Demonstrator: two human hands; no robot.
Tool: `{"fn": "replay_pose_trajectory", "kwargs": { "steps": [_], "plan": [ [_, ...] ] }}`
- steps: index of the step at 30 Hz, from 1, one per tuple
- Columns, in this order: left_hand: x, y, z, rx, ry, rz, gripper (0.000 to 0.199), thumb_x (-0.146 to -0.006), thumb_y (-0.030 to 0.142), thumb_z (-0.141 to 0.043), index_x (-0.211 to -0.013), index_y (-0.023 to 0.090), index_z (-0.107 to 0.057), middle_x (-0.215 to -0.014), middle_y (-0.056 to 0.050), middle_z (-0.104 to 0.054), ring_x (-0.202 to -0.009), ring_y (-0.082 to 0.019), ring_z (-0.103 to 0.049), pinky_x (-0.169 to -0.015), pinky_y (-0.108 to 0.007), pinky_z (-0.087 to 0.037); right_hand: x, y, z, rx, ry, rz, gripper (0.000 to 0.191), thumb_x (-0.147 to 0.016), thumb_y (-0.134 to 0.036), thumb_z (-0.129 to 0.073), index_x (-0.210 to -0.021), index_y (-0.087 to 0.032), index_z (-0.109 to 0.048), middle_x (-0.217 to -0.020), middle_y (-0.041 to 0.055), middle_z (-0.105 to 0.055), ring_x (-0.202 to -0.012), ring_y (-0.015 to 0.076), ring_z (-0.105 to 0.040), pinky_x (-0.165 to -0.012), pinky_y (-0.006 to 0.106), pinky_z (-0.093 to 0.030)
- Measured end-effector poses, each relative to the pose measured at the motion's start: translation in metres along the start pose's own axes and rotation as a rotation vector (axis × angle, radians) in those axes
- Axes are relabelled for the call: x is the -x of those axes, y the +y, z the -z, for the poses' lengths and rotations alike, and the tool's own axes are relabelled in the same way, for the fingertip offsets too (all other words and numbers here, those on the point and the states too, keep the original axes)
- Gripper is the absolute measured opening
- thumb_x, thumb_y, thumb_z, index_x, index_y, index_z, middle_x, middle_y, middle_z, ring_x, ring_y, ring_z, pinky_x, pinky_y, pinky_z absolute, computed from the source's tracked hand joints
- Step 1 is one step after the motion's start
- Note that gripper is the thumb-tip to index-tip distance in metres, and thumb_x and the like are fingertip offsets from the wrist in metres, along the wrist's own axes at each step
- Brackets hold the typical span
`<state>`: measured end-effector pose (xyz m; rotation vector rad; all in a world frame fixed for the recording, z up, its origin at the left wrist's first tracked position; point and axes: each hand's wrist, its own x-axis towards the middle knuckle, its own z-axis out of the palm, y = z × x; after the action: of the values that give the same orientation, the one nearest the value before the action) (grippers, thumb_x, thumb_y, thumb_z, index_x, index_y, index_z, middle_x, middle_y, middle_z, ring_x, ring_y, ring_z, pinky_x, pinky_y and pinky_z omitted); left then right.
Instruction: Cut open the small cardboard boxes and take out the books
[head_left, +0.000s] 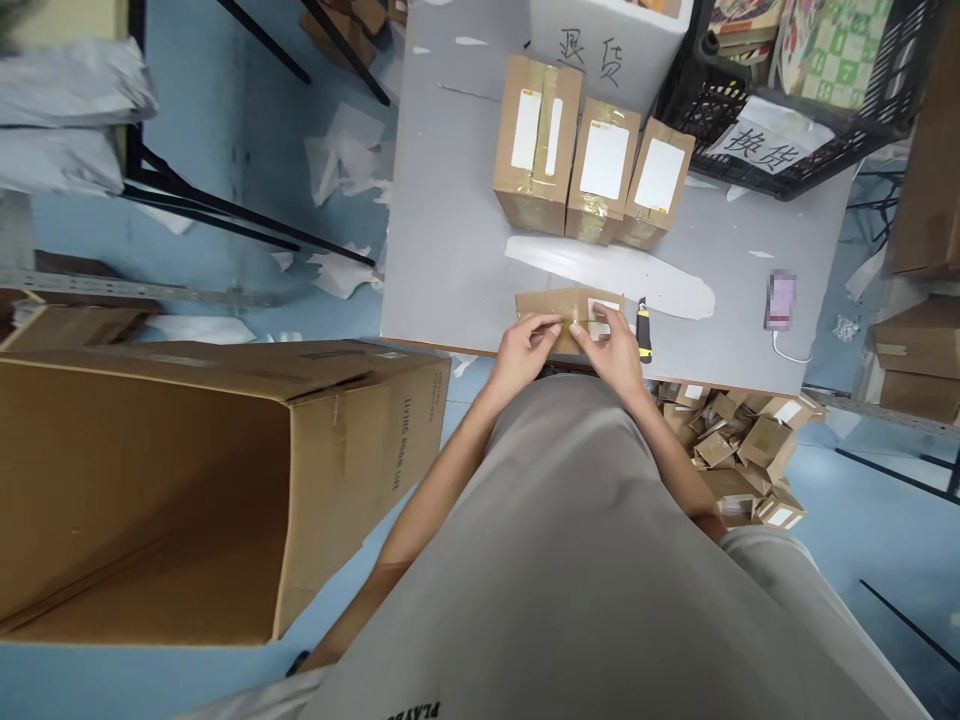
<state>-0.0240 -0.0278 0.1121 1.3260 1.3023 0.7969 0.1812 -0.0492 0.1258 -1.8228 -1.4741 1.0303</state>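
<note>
A small brown cardboard box [553,303] with a white label on its right part lies at the front edge of the grey table [450,250]. My left hand [527,352] is closed on its left part, thumb and fingertips pinched near the middle seam. From the right, my right hand [616,357] pinches the same box by the seam, its fingers partly over the label. The two thumbs are a short way apart. Just right of my right hand lies a yellow and black utility knife [643,332]. A white paper strip [652,280] lies behind the box.
Three taped, labelled cartons [600,165] stand at the back, before a white bin [611,45] and a black crate [787,150] of books. A phone [781,300] with a cable lies right. A large open carton [360,480] stands left; several small boxes [739,440] are heaped below right.
</note>
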Motion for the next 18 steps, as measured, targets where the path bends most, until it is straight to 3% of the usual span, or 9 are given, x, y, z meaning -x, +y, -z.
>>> {"fn": "replay_pose_trajectory", "kwargs": {
  "steps": [2,5,7,9,11,14,18],
  "plan": [
    [-0.001,-0.001,-0.002,0.023,0.022,-0.012,0.034,-0.108,0.047,-0.065,-0.126,0.024,-0.082,-0.129,-0.010,-0.081,-0.123,-0.027,-0.078,-0.112,-0.042,-0.062,-0.001,0.001,0.004,0.031,0.033,-0.027,0.068,-0.101,-0.072,-0.073,-0.149,-0.023,-0.071,-0.152,0.0184,-0.071,-0.140,0.0387,-0.069,-0.119,0.054,-0.061],
    [-0.007,-0.019,0.004,-0.027,0.216,0.033,0.035,-0.105,0.040,-0.068,-0.135,0.025,-0.077,-0.142,-0.012,-0.075,-0.128,-0.027,-0.075,-0.113,-0.043,-0.062,-0.004,0.011,0.017,0.054,0.057,-0.058,0.054,-0.104,-0.064,-0.070,-0.138,-0.023,-0.077,-0.146,0.0173,-0.075,-0.133,0.0380,-0.074,-0.119,0.055,-0.061],
    [-0.011,-0.035,0.010,-0.064,0.308,0.118,0.045,-0.100,0.037,-0.075,-0.143,0.025,-0.072,-0.154,-0.015,-0.069,-0.131,-0.028,-0.073,-0.112,-0.043,-0.063,-0.005,0.019,0.026,0.045,0.081,-0.066,0.049,-0.106,-0.061,-0.065,-0.135,-0.024,-0.078,-0.144,0.0167,-0.077,-0.129,0.0366,-0.076,-0.116,0.054,-0.063],
    [-0.013,-0.049,0.014,-0.044,0.281,0.221,0.053,-0.096,0.036,-0.079,-0.147,0.022,-0.069,-0.155,-0.019,-0.069,-0.130,-0.030,-0.075,-0.112,-0.046,-0.063,-0.005,0.025,0.034,0.028,0.100,-0.079,0.050,-0.106,-0.062,-0.063,-0.134,-0.024,-0.077,-0.142,0.0176,-0.078,-0.125,0.0362,-0.077,-0.112,0.053,-0.064],
    [-0.013,-0.057,0.014,0.025,0.169,0.283,0.051,-0.096,0.040,-0.080,-0.142,0.018,-0.073,-0.148,-0.021,-0.074,-0.129,-0.032,-0.077,-0.115,-0.049,-0.062,-0.007,0.028,0.038,0.019,0.104,-0.094,0.052,-0.105,-0.066,-0.063,-0.132,-0.023,-0.077,-0.140,0.0185,-0.079,-0.122,0.0363,-0.078,-0.108,0.052,-0.065],
    [-0.009,-0.059,0.008,0.169,0.017,0.269,0.052,-0.097,0.056,-0.079,-0.132,0.018,-0.079,-0.142,-0.018,-0.080,-0.130,-0.034,-0.079,-0.119,-0.051,-0.061,-0.009,0.024,0.037,0.039,0.104,-0.090,0.052,-0.104,-0.069,-0.066,-0.126,-0.024,-0.078,-0.135,0.0171,-0.080,-0.118,0.0356,-0.079,-0.106,0.051,-0.066],
    [-0.005,-0.053,0.005,0.238,0.064,0.228,0.059,-0.092,0.068,-0.081,-0.126,0.019,-0.083,-0.135,-0.014,-0.084,-0.123,-0.034,-0.082,-0.112,-0.050,-0.066,-0.014,0.009,0.028,0.115,0.064,-0.073,0.049,-0.104,-0.068,-0.067,-0.122,-0.023,-0.078,-0.133,0.0166,-0.080,-0.115,0.0367,-0.080,-0.110,0.055,-0.064]
  ]
}}
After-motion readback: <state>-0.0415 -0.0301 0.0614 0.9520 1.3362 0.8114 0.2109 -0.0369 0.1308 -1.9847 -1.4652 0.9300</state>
